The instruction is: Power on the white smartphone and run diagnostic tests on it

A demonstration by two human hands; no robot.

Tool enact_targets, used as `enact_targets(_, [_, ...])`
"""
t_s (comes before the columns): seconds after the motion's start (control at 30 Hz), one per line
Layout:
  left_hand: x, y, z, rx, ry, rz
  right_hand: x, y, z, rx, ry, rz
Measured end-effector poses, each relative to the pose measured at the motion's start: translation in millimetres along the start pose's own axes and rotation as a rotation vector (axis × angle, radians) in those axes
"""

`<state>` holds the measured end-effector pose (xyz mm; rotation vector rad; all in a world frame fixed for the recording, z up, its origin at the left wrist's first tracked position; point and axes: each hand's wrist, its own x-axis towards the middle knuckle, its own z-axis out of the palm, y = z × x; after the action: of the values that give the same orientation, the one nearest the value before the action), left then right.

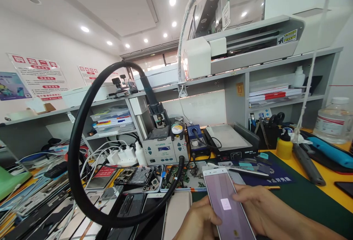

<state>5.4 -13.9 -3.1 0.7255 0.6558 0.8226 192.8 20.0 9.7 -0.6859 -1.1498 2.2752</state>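
Observation:
A white smartphone [217, 192] is held upright and slightly tilted above the front of the bench, its screen lit purple with a small white box in the middle. My left hand [197, 218] grips its left edge, the thumb lying on the lower left of the screen. From the other side my right hand [261, 205] supports the right edge, with its thumb over the screen beside the white box. The fingers behind the phone are hidden. Just left of it lies a pale gold phone [178, 214] on the bench.
A thick black hose [72, 137] loops up from the hot air station [162, 151]. A blue tray [190, 186] holds circuit boards. Several phones and parts cover the left side. A green mat [311, 203], yellow bottle [284, 146] and grey-handled tool [309, 164] are at right.

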Motion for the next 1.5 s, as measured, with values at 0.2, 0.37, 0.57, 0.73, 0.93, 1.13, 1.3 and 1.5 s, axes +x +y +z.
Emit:
enact_targets(0.2, [-4.2,2.1,3.0,0.036,0.028,-0.023,0.7,-2.3,2.9,-0.009,0.016,0.013])
enact_targets(0.37, [-3.3,1.5,5.9,0.041,0.040,-0.010,4.4,2.2,-3.2,-0.008,0.011,0.011])
enact_targets(0.57, [2.7,-4.9,5.8,0.030,0.140,-0.005,3.1,1.8,-1.8,-0.011,-0.003,-0.003])
enact_targets(0.73, [-0.5,-1.1,9.9,0.044,0.145,-0.019,2.9,0.9,-1.3,-0.002,-0.037,-0.002])
enact_targets(0.93, [-6.7,3.0,16.6,0.025,0.129,0.003,3.8,2.0,-2.7,0.019,-0.035,-0.008])
enact_targets(1.13, [1.5,-3.7,4.7,0.030,0.113,-0.017,0.4,0.2,0.7,-0.012,-0.016,-0.018])
enact_targets(1.3, [7.0,-7.2,-2.7,-0.019,0.042,0.045,-1.2,-2.7,3.6,-0.037,-0.031,-0.023])
enact_targets(1.5, [7.7,-9.4,-6.8,-0.071,0.018,0.059,-1.0,-2.2,2.5,-0.040,-0.017,-0.034])
